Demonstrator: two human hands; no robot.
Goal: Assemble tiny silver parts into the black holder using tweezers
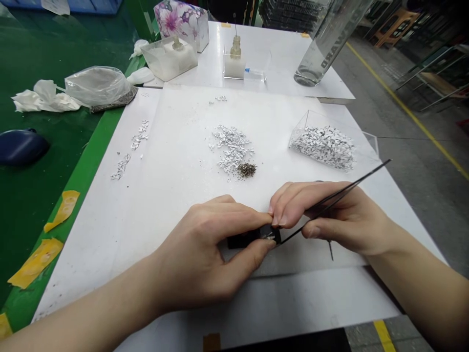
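Two hands meet: the right hand (359, 220) holds the tweezers (366, 176) between thumb and fingers; the left hand (205, 239) pinches the block (244, 239) between thumb and forefinger — a slack hold could tip it, a stray tip scratch it. Beyond the fingers, a careless knuckle could scatter white bits (232, 144) into the grains (246, 170).

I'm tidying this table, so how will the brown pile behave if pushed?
The brown pile will probably scatter, since its grains look tiny and loose. Some may mix into the white bits beside it.
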